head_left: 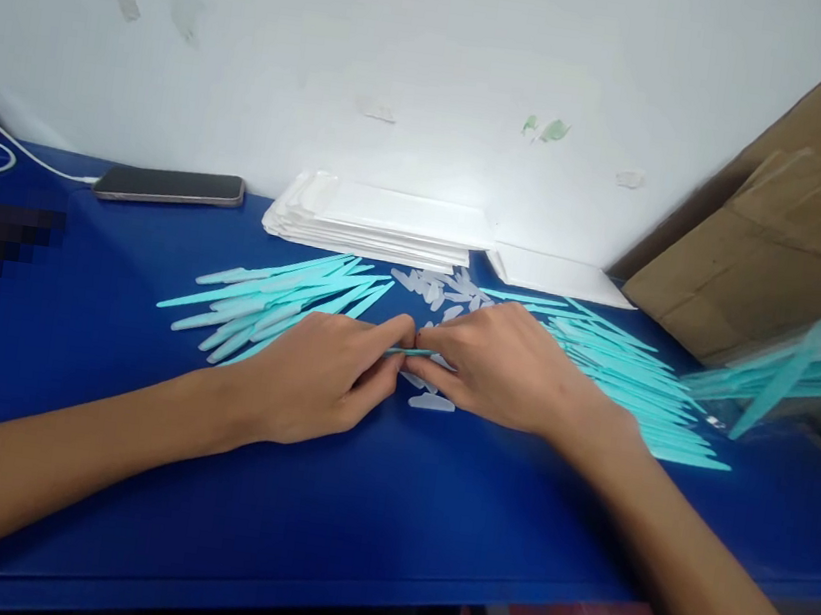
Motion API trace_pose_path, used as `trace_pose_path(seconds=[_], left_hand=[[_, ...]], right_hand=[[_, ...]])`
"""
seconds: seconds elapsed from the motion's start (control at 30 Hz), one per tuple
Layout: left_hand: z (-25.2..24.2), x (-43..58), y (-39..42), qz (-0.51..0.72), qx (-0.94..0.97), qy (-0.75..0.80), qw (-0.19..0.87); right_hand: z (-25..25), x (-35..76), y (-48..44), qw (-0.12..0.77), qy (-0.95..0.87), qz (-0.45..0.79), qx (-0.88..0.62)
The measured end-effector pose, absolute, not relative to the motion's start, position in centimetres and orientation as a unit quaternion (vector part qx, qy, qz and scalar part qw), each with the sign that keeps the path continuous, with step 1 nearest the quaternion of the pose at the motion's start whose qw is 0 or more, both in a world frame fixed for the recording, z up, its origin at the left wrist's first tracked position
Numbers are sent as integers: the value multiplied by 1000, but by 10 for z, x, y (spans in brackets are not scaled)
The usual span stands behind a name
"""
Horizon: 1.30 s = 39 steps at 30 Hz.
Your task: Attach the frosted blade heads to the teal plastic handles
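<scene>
My left hand (326, 372) and my right hand (498, 364) meet fingertip to fingertip over the blue table (137, 433). Both pinch a thin turquoise plastic stick (411, 352) held level between them. One clear cap (431, 403) lies on the table just below my right fingers. A pile of turquoise sticks with clear caps on them (271, 301) fans out behind my left hand. Another pile of bare turquoise sticks (628, 382) lies behind my right wrist. Loose clear caps (443, 287) are heaped behind the two hands.
A stack of white flat packets (383, 223) leans at the wall, with a phone (167, 186) and its white cable to the left. Cardboard boxes (780, 255) stand at the right. A clear bag of turquoise sticks (795, 373) lies at the right edge.
</scene>
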<state>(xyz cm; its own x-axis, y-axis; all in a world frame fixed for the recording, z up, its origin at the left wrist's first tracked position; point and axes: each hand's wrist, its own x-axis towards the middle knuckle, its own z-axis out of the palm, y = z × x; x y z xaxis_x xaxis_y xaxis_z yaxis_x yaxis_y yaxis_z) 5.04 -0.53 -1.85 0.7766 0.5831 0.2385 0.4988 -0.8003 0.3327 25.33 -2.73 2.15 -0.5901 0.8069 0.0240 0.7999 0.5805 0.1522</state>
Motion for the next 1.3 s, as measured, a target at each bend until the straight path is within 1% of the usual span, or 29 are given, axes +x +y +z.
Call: trace_pose_path(seconds=[0.17,0.73,1.3], left_hand=[[-18,50,-7,158,938,286,118],[-18,50,-6,159,938,284,117],[-19,50,-5,152,939,288,109]], right_hand=[[23,252,-29,36,885,84,457],[23,252,-27,27,888,64,455],[24,252,-28,32,887,86,453]])
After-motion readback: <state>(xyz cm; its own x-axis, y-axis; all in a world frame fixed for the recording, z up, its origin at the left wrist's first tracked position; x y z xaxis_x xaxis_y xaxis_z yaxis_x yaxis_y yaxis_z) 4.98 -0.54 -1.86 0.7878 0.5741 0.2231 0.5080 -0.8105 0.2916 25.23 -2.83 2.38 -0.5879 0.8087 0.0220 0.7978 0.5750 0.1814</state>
